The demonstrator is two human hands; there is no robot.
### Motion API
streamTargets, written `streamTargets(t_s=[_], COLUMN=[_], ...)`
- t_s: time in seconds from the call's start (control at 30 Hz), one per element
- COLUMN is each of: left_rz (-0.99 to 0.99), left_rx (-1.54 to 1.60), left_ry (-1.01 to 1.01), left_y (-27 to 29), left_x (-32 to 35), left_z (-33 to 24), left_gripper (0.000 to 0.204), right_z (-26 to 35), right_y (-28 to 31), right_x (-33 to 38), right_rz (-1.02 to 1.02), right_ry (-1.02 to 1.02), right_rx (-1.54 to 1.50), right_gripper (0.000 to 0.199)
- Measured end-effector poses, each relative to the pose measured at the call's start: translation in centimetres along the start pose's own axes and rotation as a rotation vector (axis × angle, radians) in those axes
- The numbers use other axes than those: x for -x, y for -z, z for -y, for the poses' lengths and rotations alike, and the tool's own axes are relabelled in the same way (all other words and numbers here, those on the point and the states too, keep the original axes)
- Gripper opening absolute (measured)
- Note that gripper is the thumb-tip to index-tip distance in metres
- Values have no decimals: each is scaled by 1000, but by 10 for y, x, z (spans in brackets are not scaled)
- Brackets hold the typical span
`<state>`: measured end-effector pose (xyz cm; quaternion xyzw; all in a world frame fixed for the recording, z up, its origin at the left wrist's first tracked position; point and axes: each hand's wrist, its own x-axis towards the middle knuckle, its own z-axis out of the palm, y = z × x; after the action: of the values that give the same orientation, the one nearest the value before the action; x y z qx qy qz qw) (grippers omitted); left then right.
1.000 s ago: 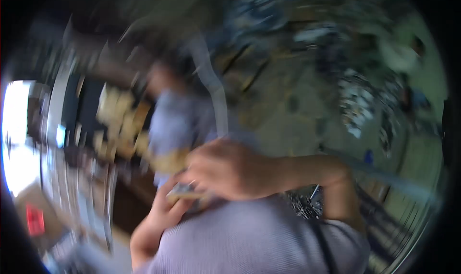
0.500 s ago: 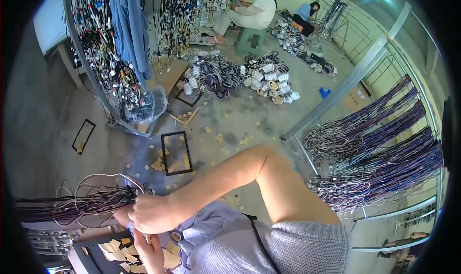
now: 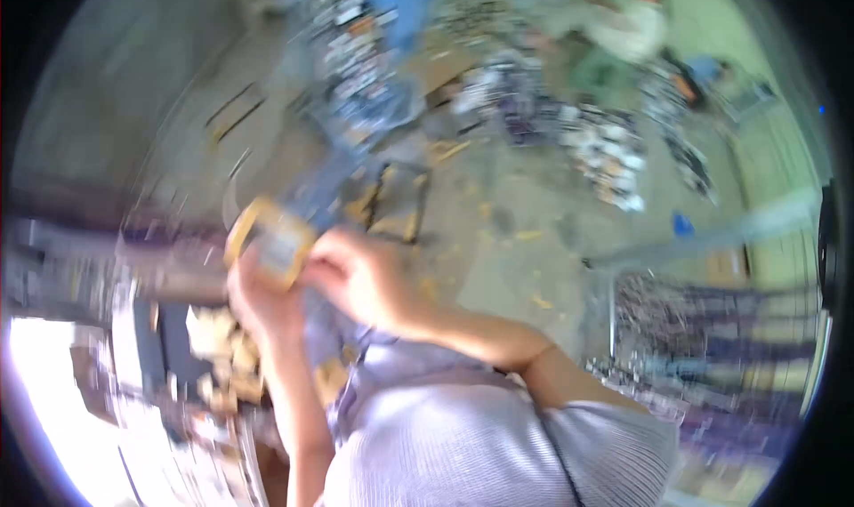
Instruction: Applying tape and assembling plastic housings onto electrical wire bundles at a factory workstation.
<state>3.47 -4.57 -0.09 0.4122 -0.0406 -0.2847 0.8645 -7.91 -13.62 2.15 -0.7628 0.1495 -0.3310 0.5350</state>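
A yellow ring-shaped thing (image 3: 246,225) with a pale grey middle is held up in front of my body; blur hides its exact kind. My left hand (image 3: 267,298) grips it from below and behind. At its right edge, the fingers of my right hand (image 3: 360,271) are pinched together against it. Below and to the left of my hands lies a dark tray or box (image 3: 163,338) with several tan paper pieces (image 3: 218,342) heaped in it. The bundle of dark cables (image 3: 80,249) hangs to the left of my left hand, smeared by motion.
Black rectangular frames (image 3: 418,203) and tan scraps lie on the floor ahead. Heaped cable coils (image 3: 609,151) stand farther off. Racks of hanging cables (image 3: 667,320) are at the right. A person (image 3: 632,31) in a light top sits at the back, another person (image 3: 707,69) beyond.
My view has swung left, shifting the scene rightward. My hands have moved away from the cable bundle and come up, with the yellow ring-shaped thing now showing between them.
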Motion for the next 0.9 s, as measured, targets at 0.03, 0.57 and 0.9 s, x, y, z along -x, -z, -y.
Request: streamTargets(t_s=[0.03, 0.57, 0.9], left_rz=[56, -37, 24], left_rx=[-674, 116, 0], left_ry=[-290, 185, 205], left_y=[3, -35, -15], left_x=[-5, 12, 12], left_z=[18, -16, -6], left_gripper=[33, 30, 28], right_z=[12, -12, -28], right_y=[7, 14, 25], right_x=[-3, -3, -2], right_rz=[6, 278, 424], right_ry=[-105, -512, -538], right_rx=[-92, -835, -775], right_gripper=[15, 13, 16])
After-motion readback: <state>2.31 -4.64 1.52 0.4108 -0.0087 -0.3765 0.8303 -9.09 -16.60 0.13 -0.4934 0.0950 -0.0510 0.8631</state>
